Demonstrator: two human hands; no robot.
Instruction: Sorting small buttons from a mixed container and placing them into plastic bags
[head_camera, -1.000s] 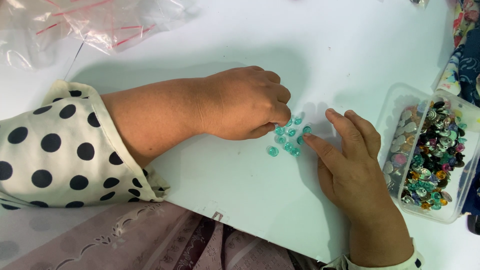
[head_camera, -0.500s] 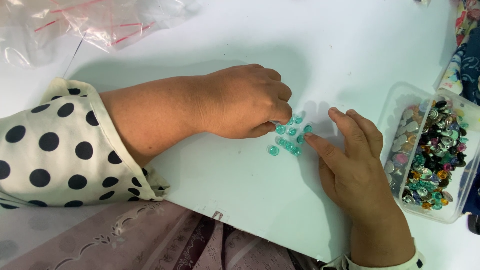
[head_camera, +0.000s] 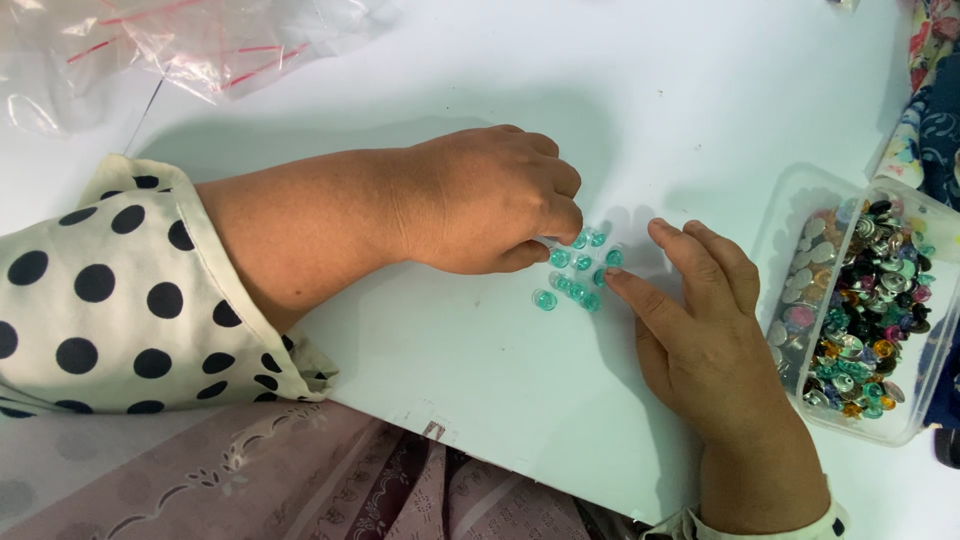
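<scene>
My left hand (head_camera: 490, 205) was curled narrow over a small cluster of teal beads (head_camera: 578, 268) on the white table (head_camera: 480, 380), fingertips touching them. My right hand (head_camera: 705, 330) lay flat and open, index fingertip against the cluster, bead tub (head_camera: 800, 215) just beside.

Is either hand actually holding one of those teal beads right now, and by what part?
It cannot be told for the left hand: its curled fingertips hide any hold above the teal beads. The right hand holds nothing; its fingertips lie flat beside them.
</scene>
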